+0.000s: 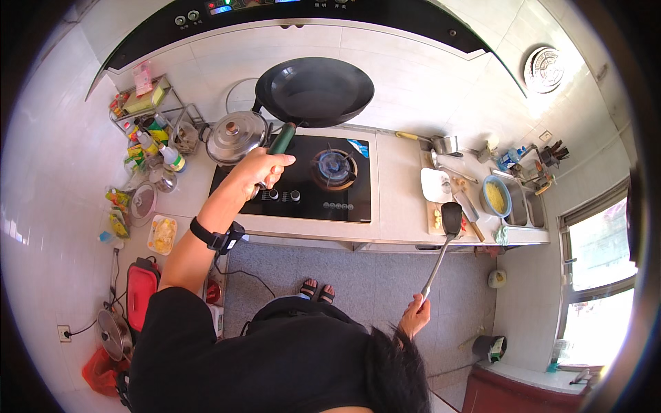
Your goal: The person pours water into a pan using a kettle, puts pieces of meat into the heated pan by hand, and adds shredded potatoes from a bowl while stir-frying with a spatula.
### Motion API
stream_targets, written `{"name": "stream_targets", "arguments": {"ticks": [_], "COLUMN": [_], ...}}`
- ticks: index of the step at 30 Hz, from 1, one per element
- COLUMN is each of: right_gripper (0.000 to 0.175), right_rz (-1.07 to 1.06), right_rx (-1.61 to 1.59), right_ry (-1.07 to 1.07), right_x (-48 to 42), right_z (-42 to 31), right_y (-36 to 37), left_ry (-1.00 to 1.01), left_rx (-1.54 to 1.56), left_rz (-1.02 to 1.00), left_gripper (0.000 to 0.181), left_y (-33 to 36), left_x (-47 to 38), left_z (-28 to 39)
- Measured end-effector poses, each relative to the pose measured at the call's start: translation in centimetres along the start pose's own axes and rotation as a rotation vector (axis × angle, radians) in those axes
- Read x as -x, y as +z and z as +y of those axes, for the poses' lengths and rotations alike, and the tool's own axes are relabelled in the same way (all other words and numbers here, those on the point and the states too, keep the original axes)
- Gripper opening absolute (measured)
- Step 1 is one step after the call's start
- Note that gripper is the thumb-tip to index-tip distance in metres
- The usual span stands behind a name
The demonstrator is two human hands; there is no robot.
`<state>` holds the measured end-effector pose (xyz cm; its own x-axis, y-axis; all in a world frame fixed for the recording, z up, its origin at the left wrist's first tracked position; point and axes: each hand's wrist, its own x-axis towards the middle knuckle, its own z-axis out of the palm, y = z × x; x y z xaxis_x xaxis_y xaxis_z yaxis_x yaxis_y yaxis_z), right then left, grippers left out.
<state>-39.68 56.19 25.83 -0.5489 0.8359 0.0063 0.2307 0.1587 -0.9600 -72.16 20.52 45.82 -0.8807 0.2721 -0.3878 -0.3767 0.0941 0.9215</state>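
My left hand (265,168) grips the green handle of a dark wok (316,90). The wok is raised off the gas hob (294,211) and tilted, its bare inside facing me. Below and right of it, a blue flame shows in the right burner (334,168). My right hand (414,316) holds a wok spatula (451,219) by the end of its long metal handle. Its dark blade points up, in front of the cutting board (433,225) from this viewpoint; whether they touch, I cannot tell. A lidded steel pot (235,138) sits at the hob's left side.
Right of the hob are a white dish (435,184), a cleaver (467,206), a blue bowl of yellow food (496,196) and a sink (534,209). Bottles (173,157) crowd the left counter beside a dish of yellow-white food (163,235). A range hood (289,13) spans above.
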Motion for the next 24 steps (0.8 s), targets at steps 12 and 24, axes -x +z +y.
{"name": "stream_targets", "arguments": {"ticks": [12, 24], "right_gripper": [0.029, 0.027], "right_rz": [0.003, 0.017], "right_rx": [0.017, 0.026], "right_ry": [-0.006, 0.028], "right_x": [0.2, 1.0], "right_z": [-0.2, -0.7], "right_y": [0.0, -0.2], "left_ry": [-0.044, -0.004], "left_rx": [-0.015, 0.033], "left_rz": [-0.017, -0.029], "left_gripper": [0.035, 0.023], "left_y": [0.6, 2.9], "left_x": [-0.8, -3.4], "left_z": [-1.9, -7.8]}}
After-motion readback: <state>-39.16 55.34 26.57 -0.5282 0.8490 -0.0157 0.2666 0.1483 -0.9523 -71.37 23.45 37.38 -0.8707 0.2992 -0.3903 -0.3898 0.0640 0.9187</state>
